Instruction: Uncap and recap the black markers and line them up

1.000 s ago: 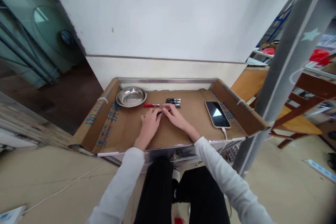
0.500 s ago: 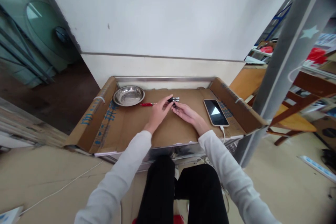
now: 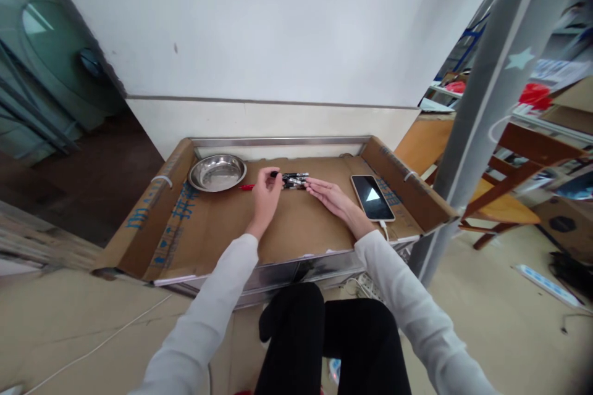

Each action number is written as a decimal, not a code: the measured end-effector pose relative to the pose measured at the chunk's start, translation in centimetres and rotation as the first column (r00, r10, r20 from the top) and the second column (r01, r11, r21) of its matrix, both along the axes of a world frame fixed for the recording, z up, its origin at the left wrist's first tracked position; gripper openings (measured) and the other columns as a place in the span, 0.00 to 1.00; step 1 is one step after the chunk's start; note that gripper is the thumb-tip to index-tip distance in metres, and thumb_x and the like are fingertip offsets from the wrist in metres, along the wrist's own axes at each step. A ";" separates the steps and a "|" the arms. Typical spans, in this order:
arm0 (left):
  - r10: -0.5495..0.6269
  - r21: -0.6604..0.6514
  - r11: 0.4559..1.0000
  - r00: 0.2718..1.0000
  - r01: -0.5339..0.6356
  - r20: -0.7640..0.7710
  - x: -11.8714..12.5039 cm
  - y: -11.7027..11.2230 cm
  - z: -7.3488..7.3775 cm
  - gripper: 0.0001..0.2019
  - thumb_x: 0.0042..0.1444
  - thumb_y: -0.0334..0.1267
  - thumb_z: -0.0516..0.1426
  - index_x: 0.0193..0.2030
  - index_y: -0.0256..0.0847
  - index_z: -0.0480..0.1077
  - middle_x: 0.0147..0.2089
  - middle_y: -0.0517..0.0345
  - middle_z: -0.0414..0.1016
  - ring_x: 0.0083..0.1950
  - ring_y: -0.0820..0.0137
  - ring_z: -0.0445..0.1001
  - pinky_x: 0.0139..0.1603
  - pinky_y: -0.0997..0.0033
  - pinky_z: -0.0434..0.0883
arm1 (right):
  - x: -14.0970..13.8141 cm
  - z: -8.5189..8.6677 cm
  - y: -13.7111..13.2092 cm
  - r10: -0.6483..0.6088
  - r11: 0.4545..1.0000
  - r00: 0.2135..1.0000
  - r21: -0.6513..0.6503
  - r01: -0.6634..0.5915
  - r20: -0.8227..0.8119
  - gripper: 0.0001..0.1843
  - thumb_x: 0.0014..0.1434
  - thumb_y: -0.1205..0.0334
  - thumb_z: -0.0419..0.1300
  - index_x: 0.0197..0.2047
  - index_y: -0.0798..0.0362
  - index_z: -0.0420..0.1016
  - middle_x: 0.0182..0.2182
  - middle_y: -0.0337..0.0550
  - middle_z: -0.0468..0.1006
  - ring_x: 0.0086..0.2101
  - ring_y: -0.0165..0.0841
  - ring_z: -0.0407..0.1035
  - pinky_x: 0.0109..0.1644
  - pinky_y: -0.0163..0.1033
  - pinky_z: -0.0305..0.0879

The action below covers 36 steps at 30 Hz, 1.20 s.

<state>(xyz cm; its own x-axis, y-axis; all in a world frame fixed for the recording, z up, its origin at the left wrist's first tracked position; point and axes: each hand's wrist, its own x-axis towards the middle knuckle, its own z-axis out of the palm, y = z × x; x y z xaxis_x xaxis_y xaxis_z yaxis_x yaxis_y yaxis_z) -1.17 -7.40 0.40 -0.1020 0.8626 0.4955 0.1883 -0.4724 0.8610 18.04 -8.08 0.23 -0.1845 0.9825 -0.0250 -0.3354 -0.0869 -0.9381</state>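
Several black-and-silver pens (image 3: 295, 181) lie bunched on the cardboard, between my two hands. My left hand (image 3: 265, 194) is at their left end, thumb and fingers pinched on a small black piece (image 3: 274, 174). Whether that piece belongs to one of the pens I cannot tell. At the right end of the bunch, my right hand (image 3: 331, 196) has its fingers stretched out, with the tips at or touching the pens. A red pen (image 3: 246, 187) lies left of my left hand, partly hidden behind it.
A round steel dish (image 3: 217, 173) sits at the back left of the cardboard-lined tabletop (image 3: 222, 234). To the right lies a phone (image 3: 372, 198) with a white cable (image 3: 384, 229) plugged in. Raised cardboard sides (image 3: 407, 179) border the top, and a grey post (image 3: 477, 105) stands beyond.
My hands have moved apart, the left one going left with the black piece. The bunch of pens now shows between them. The whole view has shifted slightly.
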 end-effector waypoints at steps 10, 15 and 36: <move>-0.246 -0.017 0.951 0.723 0.308 -0.646 -0.3 -0.6 -0.1 0.04 0.56 0.34 0.53 0.36 0.42 0.70 0.41 0.56 0.74 0.45 0.66 0.71 0.50 0.64 0.67 | -0.5 1.1 -2.7 -0.276 0.853 0.845 0.522 -0.004 0.458 0.11 0.55 0.55 0.60 0.41 0.49 0.76 0.41 0.43 0.78 0.43 0.34 0.71 0.52 0.42 0.65; -0.081 0.028 0.990 0.717 0.138 -0.693 -0.5 -0.1 -1.0 0.08 0.55 0.32 0.53 0.41 0.42 0.69 0.46 0.53 0.69 0.50 0.63 0.67 0.56 0.57 0.61 | -1.5 0.3 -2.8 -0.253 0.763 0.643 0.557 -0.327 0.723 0.12 0.59 0.62 0.55 0.45 0.47 0.75 0.45 0.42 0.77 0.46 0.34 0.70 0.54 0.44 0.62; -0.032 0.048 0.993 0.656 0.104 -0.754 -1.0 -0.9 -0.5 0.05 0.56 0.35 0.53 0.32 0.41 0.69 0.35 0.56 0.67 0.40 0.65 0.67 0.49 0.62 0.63 | -1.1 -0.9 -2.7 -0.588 0.785 0.123 0.600 -0.151 0.800 0.09 0.60 0.60 0.54 0.40 0.51 0.73 0.35 0.45 0.72 0.40 0.38 0.65 0.44 0.41 0.55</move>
